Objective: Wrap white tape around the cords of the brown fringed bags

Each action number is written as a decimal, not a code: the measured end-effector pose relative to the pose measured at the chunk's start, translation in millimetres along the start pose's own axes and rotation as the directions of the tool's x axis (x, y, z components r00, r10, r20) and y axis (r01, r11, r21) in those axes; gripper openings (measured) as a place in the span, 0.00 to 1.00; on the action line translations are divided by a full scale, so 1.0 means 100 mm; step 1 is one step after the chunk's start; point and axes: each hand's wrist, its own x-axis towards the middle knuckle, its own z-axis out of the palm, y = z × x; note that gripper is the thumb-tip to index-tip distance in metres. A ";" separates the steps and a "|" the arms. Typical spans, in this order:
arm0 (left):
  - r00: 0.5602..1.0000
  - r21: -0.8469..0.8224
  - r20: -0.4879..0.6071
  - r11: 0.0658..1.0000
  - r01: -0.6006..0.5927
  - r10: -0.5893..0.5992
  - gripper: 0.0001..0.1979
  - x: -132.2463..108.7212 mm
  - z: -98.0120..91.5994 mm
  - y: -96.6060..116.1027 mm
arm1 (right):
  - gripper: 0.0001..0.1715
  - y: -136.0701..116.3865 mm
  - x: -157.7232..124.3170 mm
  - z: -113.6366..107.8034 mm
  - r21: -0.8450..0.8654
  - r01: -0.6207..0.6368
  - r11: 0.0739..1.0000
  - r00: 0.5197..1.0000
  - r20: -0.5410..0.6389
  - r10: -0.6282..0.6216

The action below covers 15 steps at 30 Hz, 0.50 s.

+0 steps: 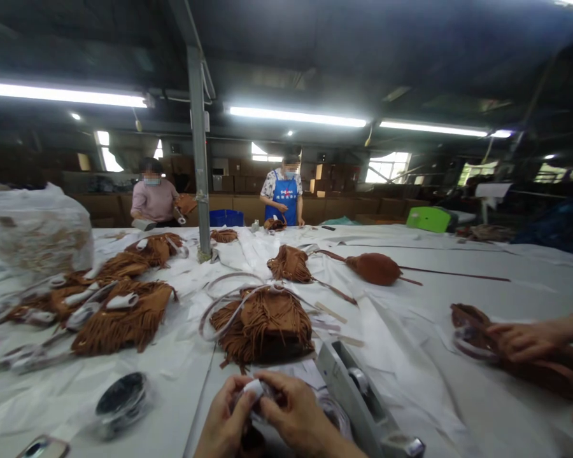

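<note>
At the bottom edge of the head view my left hand (225, 420) and my right hand (293, 413) are closed together around a small white wrapped piece (254, 389), with something brown showing under them. Just beyond my hands lies a brown fringed bag (262, 324) with a white-wrapped strap looped over it. A grey metal tape dispenser (358, 401) sits right beside my right hand.
Several brown fringed bags (124, 315) lie at left on the white-covered table (410, 299). A brown pouch (375, 268) with a long strap lies farther back. A co-worker's hand (525, 340) rests on a brown bag at right. Two people stand at the far side. A pole (199, 172) rises mid-table. A black tape roll (121, 394) lies near left.
</note>
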 end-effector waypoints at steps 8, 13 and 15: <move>0.997 0.072 0.051 0.996 0.060 -0.064 0.23 -0.10 -0.01 0.05 | 0.14 -0.06 -0.11 0.02 -0.013 -0.001 1.000 1.000 -0.020 0.000; 0.978 -0.014 0.033 0.978 0.208 -0.208 0.26 -0.16 -0.02 0.00 | 0.15 -0.04 -0.13 0.03 -0.016 -0.003 1.000 0.998 -0.065 0.002; 0.976 0.010 0.069 0.979 0.204 -0.205 0.26 -0.17 -0.03 0.00 | 0.15 -0.03 -0.14 0.06 -0.016 0.001 1.000 0.996 -0.090 -0.003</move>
